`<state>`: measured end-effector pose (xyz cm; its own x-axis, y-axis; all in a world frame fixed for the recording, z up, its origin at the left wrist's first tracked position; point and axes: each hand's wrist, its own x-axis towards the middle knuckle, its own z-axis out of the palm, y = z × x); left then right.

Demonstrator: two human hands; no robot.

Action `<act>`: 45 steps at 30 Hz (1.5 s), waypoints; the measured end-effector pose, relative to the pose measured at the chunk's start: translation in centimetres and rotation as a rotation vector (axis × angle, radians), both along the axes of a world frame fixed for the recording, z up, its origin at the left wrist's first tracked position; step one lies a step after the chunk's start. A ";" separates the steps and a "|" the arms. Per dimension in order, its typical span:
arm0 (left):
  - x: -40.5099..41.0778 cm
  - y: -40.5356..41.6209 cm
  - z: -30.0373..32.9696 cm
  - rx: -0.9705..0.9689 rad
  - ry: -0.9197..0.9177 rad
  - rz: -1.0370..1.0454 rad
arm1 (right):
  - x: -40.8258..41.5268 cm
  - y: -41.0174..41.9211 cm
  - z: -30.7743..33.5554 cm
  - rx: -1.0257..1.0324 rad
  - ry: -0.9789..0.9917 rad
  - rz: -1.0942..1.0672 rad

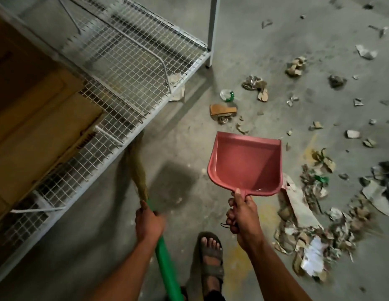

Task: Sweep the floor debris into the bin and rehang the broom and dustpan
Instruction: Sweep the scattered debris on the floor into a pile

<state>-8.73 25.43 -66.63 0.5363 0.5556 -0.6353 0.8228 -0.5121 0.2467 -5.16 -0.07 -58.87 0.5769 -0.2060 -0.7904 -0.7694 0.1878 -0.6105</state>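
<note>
Concrete floor (pixel 189 51) lies littered with debris (pixel 315 213) from one to four o'clock, unswept, as the left hand (pixel 149 222) grips the broom (pixel 165 257) and the right hand (pixel 243 216) an empty dustpan (pixel 245 164).

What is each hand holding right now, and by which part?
The left hand grips the broom by its green handle, just below the bristles. The right hand holds the pink dustpan by its handle.

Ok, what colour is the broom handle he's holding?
Bright green; the broom handle shows clearly in the head view, gripped by the left hand.
</note>
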 end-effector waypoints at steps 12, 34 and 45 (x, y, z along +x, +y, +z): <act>23.4 1.4 -13.1 0.024 -0.066 0.023 | 9.2 -4.2 -9.2 0.027 -0.085 -0.008; 18.4 -11.6 -11.8 -0.268 -0.145 -0.944 | 3.8 -12.9 -9.1 -0.078 -0.060 -0.252; 10.0 -16.0 -4.5 -0.355 -0.294 -1.117 | -4.7 -19.6 -3.1 -0.295 0.013 -0.566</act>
<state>1.26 9.44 -71.17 0.7589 -0.4877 -0.4316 -0.1419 -0.7707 0.6212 -9.90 -19.66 -61.97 0.3052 -0.6864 -0.6600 -0.6081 0.3929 -0.6898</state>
